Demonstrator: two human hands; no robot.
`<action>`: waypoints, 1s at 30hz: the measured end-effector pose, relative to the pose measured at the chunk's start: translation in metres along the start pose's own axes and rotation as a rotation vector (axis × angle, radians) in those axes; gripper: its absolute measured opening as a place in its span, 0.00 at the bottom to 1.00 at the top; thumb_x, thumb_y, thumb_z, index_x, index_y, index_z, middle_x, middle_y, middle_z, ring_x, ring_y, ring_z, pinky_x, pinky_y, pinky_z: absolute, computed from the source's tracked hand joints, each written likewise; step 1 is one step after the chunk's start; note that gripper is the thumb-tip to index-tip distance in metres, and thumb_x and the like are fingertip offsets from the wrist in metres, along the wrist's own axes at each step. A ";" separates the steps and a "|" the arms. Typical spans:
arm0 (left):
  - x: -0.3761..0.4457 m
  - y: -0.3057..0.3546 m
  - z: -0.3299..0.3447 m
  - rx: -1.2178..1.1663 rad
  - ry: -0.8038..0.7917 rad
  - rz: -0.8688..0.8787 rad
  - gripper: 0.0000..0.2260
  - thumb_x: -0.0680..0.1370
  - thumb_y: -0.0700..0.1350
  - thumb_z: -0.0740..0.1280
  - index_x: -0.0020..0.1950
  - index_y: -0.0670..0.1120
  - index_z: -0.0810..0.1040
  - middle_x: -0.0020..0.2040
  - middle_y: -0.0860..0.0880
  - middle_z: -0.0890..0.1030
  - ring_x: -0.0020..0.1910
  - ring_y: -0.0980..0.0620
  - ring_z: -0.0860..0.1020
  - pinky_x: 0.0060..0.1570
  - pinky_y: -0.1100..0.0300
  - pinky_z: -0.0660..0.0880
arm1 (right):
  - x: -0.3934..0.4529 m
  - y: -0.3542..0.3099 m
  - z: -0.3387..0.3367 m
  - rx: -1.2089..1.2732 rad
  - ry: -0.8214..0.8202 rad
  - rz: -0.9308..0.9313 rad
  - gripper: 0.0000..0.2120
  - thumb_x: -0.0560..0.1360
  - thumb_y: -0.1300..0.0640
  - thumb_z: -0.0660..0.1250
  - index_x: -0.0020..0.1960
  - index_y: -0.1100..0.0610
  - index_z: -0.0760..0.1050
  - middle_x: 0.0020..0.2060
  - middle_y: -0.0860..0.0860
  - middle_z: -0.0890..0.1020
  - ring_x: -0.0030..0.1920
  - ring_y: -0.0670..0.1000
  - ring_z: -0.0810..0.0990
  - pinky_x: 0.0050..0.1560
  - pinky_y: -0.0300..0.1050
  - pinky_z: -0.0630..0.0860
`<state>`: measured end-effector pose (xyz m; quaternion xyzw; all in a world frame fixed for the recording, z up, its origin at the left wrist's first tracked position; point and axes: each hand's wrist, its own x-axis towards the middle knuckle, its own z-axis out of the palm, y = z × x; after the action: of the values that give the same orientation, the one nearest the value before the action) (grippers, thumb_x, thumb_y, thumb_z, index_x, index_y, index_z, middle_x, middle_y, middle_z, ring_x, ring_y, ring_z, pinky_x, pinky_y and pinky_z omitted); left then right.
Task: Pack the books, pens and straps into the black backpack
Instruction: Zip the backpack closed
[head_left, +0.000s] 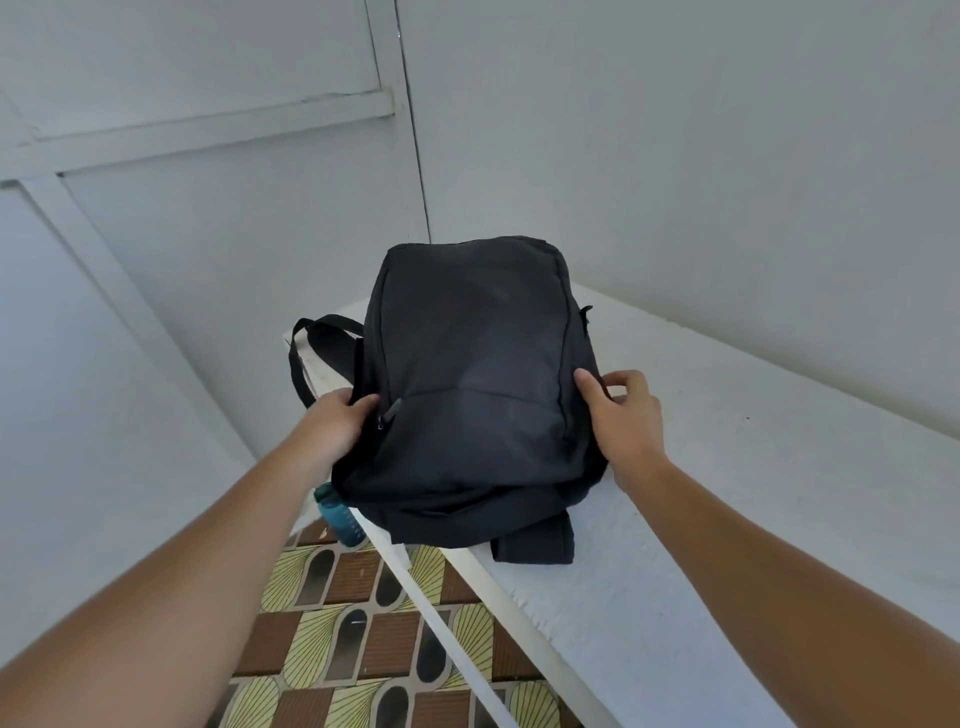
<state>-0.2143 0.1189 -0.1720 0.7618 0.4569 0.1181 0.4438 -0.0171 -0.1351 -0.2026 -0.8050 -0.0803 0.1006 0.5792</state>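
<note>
The black backpack (472, 374) lies front side up on the white table (727, 493), near the table's left end, zipped closed as far as I can see. My left hand (337, 423) grips its left side by the front pocket zipper. My right hand (621, 410) holds the right side seam, thumb on top and fingers curled at the edge. A shoulder strap (311, 353) loops out at the back left and another strap end (535, 540) pokes out at the front. No books or pens are visible.
A teal water bottle (337, 517) sticks out of the backpack's left side pocket, over the table edge. White walls close in behind and to the left. A patterned tile floor (353, 623) lies below the table's left edge.
</note>
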 end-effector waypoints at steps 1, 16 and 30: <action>0.000 0.005 0.008 0.064 0.022 0.047 0.14 0.80 0.56 0.64 0.52 0.47 0.82 0.51 0.45 0.84 0.52 0.43 0.81 0.59 0.47 0.78 | 0.002 -0.001 -0.002 -0.031 0.009 -0.028 0.19 0.75 0.33 0.69 0.56 0.46 0.74 0.56 0.55 0.80 0.50 0.54 0.82 0.56 0.57 0.82; -0.140 0.061 0.141 0.149 -0.270 0.273 0.13 0.85 0.48 0.57 0.44 0.42 0.70 0.45 0.43 0.78 0.42 0.47 0.76 0.43 0.55 0.69 | 0.050 0.005 -0.121 -0.426 0.146 -0.190 0.08 0.84 0.58 0.62 0.56 0.58 0.79 0.54 0.58 0.83 0.51 0.57 0.76 0.49 0.46 0.66; -0.195 0.117 0.140 0.691 -0.585 0.494 0.26 0.82 0.63 0.59 0.37 0.42 0.77 0.31 0.47 0.83 0.31 0.47 0.82 0.43 0.53 0.81 | 0.006 0.020 -0.204 -0.363 0.223 -0.158 0.08 0.82 0.52 0.67 0.56 0.53 0.82 0.47 0.50 0.83 0.49 0.52 0.79 0.49 0.44 0.68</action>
<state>-0.1715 -0.1384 -0.1172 0.9503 0.1324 -0.1567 0.2344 0.0412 -0.3266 -0.1590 -0.8933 -0.0951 -0.0506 0.4364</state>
